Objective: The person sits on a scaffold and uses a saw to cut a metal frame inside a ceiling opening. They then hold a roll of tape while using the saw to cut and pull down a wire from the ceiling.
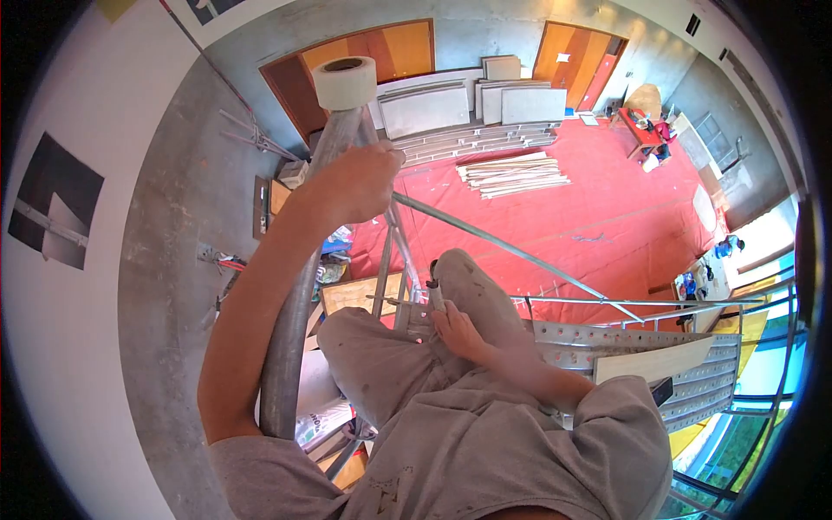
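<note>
My left hand (362, 180) is closed beside a thick metal pipe (284, 364), with the forearm lying along it. What those fingers hold, if anything, is hidden. On the pipe's upper end sits a roll of whitish tape (345, 85), just above that hand. Low in front of my body, my right hand (458, 331) is closed around a small tool (436, 297) with a pale handle and a dark end. It rests between my bent knees.
Perforated metal planks (572, 340) with a wooden board (654, 360) lie at the right. Thin scaffold bars (520, 260) cross in front. Far below are a red floor covering (607, 208), stacked wooden strips (513, 174), leaning panels (425, 110) and a red table (640, 130).
</note>
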Available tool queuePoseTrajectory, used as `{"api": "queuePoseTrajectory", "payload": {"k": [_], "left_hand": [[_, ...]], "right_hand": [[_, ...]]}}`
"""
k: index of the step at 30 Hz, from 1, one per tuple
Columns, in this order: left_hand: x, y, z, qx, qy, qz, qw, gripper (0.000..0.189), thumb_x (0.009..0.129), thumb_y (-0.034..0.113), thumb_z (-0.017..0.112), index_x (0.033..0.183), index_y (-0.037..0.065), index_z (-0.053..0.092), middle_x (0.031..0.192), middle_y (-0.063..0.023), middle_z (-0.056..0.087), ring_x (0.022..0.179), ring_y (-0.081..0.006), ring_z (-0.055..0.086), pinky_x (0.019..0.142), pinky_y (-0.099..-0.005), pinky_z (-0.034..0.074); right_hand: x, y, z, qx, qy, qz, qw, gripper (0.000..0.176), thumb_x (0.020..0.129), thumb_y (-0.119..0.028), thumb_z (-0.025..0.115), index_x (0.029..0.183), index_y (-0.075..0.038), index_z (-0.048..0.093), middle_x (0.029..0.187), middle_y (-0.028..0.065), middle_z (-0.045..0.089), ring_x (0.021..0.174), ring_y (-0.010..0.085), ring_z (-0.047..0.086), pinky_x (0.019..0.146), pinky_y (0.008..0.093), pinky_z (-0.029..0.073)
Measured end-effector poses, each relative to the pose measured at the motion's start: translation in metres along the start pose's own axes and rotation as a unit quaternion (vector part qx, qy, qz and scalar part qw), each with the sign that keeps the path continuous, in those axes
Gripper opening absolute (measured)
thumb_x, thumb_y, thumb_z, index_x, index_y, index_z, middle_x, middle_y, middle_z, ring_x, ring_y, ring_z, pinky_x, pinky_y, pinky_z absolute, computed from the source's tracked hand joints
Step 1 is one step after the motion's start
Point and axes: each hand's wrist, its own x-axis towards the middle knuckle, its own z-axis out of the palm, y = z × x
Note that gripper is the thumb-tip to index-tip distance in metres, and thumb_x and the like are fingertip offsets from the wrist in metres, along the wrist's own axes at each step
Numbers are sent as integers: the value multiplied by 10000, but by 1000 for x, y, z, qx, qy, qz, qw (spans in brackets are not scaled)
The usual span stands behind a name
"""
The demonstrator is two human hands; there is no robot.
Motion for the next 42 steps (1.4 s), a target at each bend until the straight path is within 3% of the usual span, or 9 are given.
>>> {"api": "queuePoseTrajectory", "payload": {"k": [5,8,22,31,33,37,42], "left_hand": [[0,5,-6,-17,-23,-27,999,216,828,24,501,999,-57,604,1130,-237,612,1114,-383,583,993,-486,439],[3,3,-4,-6,-35,-12,999,187,813,29,517,941,-58,623,1045,-243,644,1052,-391,609,957,-485,460],[0,5,-6,-10,-32,3,999,190,829,66,511,926,-35,640,1013,-235,658,1004,-387,626,917,-482,477],[0,7,-9,14,-75,-10,997,211,841,74,507,954,-40,644,984,-237,651,957,-379,629,898,-467,478],[1,5,-7,4,-64,-10,998,209,839,70,505,948,-42,642,971,-239,651,945,-380,632,888,-467,481],[2,5,-7,-15,-45,-15,999,191,815,70,524,895,-45,653,958,-248,659,943,-384,645,857,-463,503],[2,6,-7,-4,-42,-12,999,184,815,75,526,882,-45,649,950,-249,658,944,-384,644,855,-463,504]], "right_hand": [[-4,-30,-12,40,4,36,999,271,989,-235,478,1060,23,437,897,334,586,931,541,538,755,563,400],[-5,-34,-15,56,3,37,998,268,988,-223,479,1076,26,437,902,332,589,930,536,545,762,555,405],[-5,-27,-16,92,-26,23,995,279,993,-221,465,1105,33,440,932,324,590,938,523,553,761,540,420],[-3,-47,-19,40,20,29,999,303,995,-259,471,1062,35,444,858,309,602,873,528,561,724,563,415],[1,-9,-4,-46,1,27,999,305,1003,-277,453,1063,23,465,893,296,592,854,517,565,720,560,422],[1,2,0,-121,-5,-50,991,291,1018,-286,414,1067,-14,507,971,264,545,820,489,569,711,558,428],[-2,-2,-3,-95,-14,-82,992,247,1012,-247,421,1073,-23,505,988,257,509,830,488,557,712,562,418]]}}
